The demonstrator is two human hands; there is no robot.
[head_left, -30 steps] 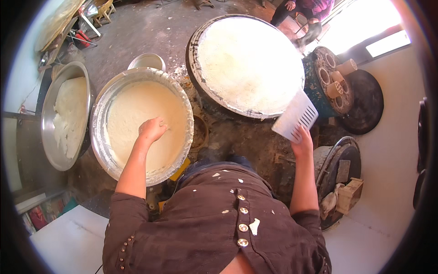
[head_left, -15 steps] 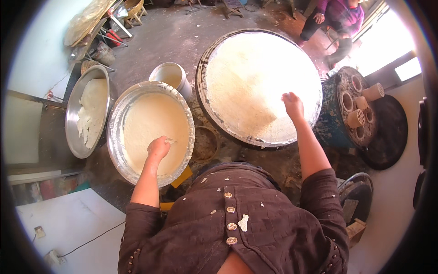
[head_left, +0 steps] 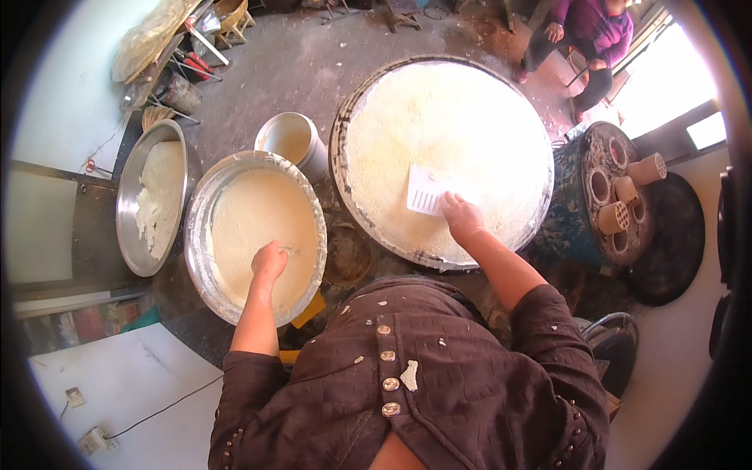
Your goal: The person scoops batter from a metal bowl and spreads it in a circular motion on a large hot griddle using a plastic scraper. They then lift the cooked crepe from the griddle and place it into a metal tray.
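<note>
My right hand (head_left: 464, 216) is closed round one end of a flat white scraper (head_left: 424, 189) with a row of dark slots. The scraper lies against the pale batter (head_left: 462, 117) that covers a big round griddle (head_left: 339, 160) with a dark rim. To the left, my left hand (head_left: 269, 262) is closed over a metal basin (head_left: 197, 227) of creamy batter (head_left: 243, 205). Something small and pale shows at its fingertips, too blurred to name. Dried batter coats the basin's rim.
A white bucket (head_left: 315, 157) stands between basin and griddle. Further left is a steel basin (head_left: 127, 223) with dough-like stuff. A blue drum stove (head_left: 576, 207) with clay cylinders stands right of the griddle. A seated person (head_left: 580, 39) is at the far right.
My right hand has moved left and nearer to me across the griddle, and the scraper's broad face now shows. My left hand stays over the basin, slightly lower in view.
</note>
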